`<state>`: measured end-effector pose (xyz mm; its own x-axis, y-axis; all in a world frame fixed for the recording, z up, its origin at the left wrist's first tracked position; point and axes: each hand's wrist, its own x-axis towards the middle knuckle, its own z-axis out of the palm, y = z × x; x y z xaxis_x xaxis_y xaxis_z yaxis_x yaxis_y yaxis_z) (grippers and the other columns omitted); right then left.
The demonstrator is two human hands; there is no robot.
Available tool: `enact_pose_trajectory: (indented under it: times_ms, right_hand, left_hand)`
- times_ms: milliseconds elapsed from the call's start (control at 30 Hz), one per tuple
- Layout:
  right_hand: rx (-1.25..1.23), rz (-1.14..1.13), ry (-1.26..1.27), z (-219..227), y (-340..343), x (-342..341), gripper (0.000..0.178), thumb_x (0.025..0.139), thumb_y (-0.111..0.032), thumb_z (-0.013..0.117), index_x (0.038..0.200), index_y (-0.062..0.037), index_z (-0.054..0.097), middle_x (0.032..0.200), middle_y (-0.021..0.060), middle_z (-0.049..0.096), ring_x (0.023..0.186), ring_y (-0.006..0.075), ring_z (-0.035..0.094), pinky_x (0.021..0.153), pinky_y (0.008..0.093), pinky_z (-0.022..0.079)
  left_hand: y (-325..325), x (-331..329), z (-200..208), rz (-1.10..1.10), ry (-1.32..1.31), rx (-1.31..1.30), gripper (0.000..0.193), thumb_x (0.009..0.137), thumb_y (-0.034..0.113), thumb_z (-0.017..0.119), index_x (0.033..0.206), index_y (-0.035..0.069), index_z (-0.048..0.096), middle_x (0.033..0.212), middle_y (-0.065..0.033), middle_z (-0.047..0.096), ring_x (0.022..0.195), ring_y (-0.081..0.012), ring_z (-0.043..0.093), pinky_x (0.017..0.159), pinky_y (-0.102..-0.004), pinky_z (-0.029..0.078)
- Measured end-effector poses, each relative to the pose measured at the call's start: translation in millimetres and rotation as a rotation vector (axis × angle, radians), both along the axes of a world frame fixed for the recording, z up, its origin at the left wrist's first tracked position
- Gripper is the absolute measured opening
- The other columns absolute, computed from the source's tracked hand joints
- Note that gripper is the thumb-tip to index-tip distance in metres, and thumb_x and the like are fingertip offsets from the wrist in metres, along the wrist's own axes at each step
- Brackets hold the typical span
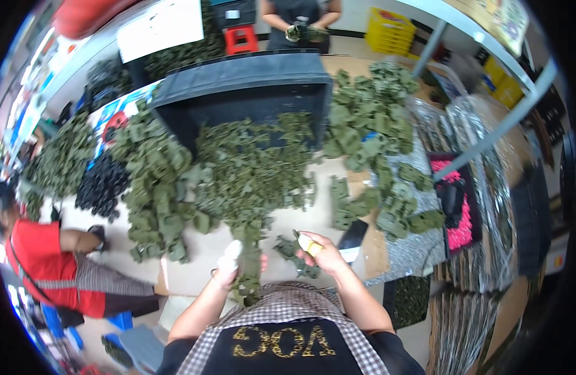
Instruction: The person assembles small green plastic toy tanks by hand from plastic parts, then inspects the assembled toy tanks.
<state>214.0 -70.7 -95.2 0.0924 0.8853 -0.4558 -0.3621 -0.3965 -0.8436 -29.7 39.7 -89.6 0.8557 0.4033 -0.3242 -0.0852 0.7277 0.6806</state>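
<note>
A long green fabric-like strip [252, 250] runs down from a heap of small green pieces [253, 165] over the table's near edge. My left hand [228, 264], with white coverings on its fingers, is closed round this strip; fingertips show on the strip's far side. To the right, my right hand [319, 251] is closed in a pinch, a yellow band round one finger. A small dark tip sticks out of it, too small to name. Just left of that hand, a loose green piece [294, 255] lies on the white tabletop [288, 219].
A tipped dark crate [238, 78] stands behind the heap. Green piles flank it at left [156, 187] and right [369, 119]. A dark flat object [353, 236] lies beside my right hand. Farther right is a box of pink pieces [460, 219]. A person in red [56, 256] works at left.
</note>
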Motion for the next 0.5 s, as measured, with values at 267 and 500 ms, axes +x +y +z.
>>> enact_pose_trajectory:
  times_ms: [267,500]
  right_hand:
    - [0.261,0.195,-0.535,63,27,-55,0.027,0.077,-0.002,0.052,0.103,-0.0051,0.046,0.079,0.0051,0.059,0.063,0.0105,0.054,0.050,0.0235,0.043]
    - [0.325,0.190,-0.514,54,19,-69,0.034,0.071,-0.002,0.061,0.101,0.0007,0.044,0.087,0.0136,0.060,0.078,0.0206,0.060,0.069,0.0311,0.048]
  left_hand:
    - [-8,2,36,0.009,0.092,-0.005,0.050,0.083,0.035,0.050,0.119,0.003,0.037,0.104,-0.0139,0.053,0.086,-0.0233,0.057,0.080,-0.0334,0.046]
    - [-18,-6,65,-0.085,0.286,1.010,0.072,0.075,0.022,0.057,0.134,0.008,0.018,0.128,-0.0128,0.037,0.115,-0.0231,0.041,0.094,-0.0311,0.033]
